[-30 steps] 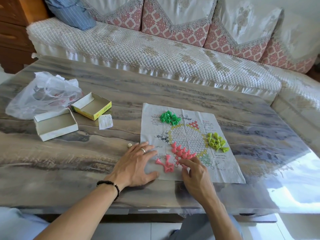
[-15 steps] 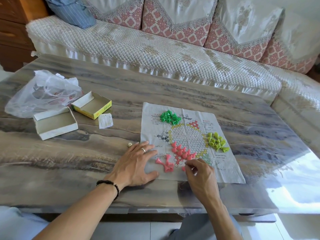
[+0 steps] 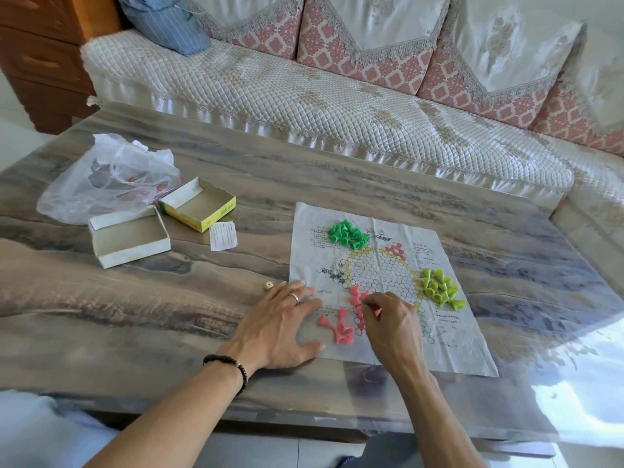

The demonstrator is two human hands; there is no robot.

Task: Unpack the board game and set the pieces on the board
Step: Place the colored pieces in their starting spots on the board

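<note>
Pieces in pink lie loose on the paper board between my hands, just left of my right hand, which pinches one pink piece over the cells while my flat left hand pins the edge.

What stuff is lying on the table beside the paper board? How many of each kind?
Boxes: 2
Bag: 1
Slip: 1
Die: 1
Total: 5
</note>
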